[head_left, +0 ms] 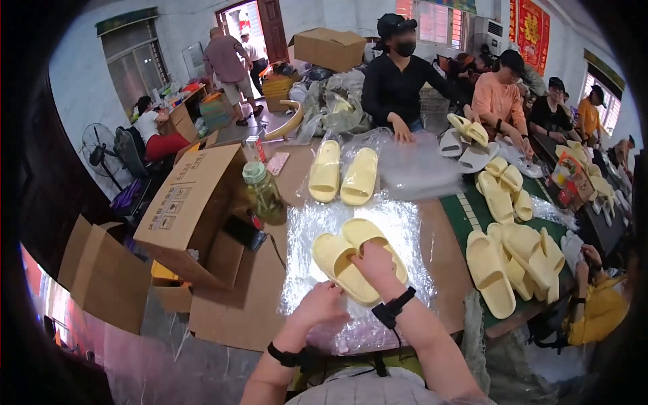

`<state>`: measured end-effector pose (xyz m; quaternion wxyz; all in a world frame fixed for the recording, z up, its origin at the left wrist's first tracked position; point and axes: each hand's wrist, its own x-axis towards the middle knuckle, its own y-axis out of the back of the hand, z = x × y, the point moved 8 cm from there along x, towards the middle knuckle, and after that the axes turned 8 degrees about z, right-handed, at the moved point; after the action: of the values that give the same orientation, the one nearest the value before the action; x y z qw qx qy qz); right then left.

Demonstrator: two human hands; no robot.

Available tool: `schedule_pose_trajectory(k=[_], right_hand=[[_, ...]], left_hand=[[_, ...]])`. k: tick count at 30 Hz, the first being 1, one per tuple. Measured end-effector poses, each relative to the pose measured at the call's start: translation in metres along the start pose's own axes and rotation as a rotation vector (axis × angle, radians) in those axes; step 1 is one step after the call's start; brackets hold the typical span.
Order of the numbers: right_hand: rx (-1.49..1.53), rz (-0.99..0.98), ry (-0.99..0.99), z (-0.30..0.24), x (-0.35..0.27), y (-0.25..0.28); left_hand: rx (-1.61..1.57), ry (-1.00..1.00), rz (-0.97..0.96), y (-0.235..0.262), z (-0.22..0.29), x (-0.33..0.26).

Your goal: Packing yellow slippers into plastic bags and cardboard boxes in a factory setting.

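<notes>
Two pale yellow slippers lie side by side over a stack of shiny clear plastic bags (pixel 300 253) in front of me. My right hand (pixel 376 264) is closed on the pair, its fingers at the inner edges where the left slipper (pixel 335 264) and the right slipper (pixel 368 233) meet. Just to the left, my left hand (pixel 320 305) is over the plastic, close to the near slipper's heel. Its fingers are loosely bent and apart, slightly blurred, and I see nothing in them. Both wrists carry black bands.
Beyond the bags lie two more yellow slippers (pixel 325 172) on clear plastic. At left stand an opened cardboard box (pixel 192 209), a green bottle (pixel 262 192) and a dark phone (pixel 244 233). Slippers pile up (pixel 516 260) at right. Across the table a person in black (pixel 401 88) handles plastic.
</notes>
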<state>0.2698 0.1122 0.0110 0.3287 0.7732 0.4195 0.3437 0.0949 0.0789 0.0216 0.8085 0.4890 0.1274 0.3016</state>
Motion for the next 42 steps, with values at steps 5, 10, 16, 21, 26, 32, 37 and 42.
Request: schedule_pose_trajectory(k=[5,10,16,21,26,32,37,42], right_hand=[[-0.039,0.062,0.070,0.016,0.005,0.001],[-0.109,0.196,-0.143,0.073,0.008,0.052],[-0.058,0.394,-0.213,0.083,-0.044,0.148],[0.054,0.369,-0.206,0.087,-0.105,0.171],[0.106,0.201,-0.202,0.085,-0.136,0.146],[0.060,0.215,-0.193,0.076,-0.129,0.135],[0.002,0.118,-0.101,0.060,-0.112,0.116],[-0.018,0.066,-0.048,0.083,-0.116,0.088]], left_hand=[[0.063,0.066,-0.036,-0.021,-0.008,-0.007],[0.096,0.089,-0.022,-0.022,-0.001,-0.003],[0.100,0.043,0.091,-0.026,-0.001,0.008],[0.061,0.070,0.099,-0.038,0.000,0.013],[-0.082,0.074,0.147,-0.024,-0.006,0.008],[-0.192,0.006,0.154,-0.001,-0.001,0.002],[-0.200,-0.087,0.127,0.029,0.010,-0.016],[-0.181,-0.179,0.225,0.127,0.018,-0.054]])
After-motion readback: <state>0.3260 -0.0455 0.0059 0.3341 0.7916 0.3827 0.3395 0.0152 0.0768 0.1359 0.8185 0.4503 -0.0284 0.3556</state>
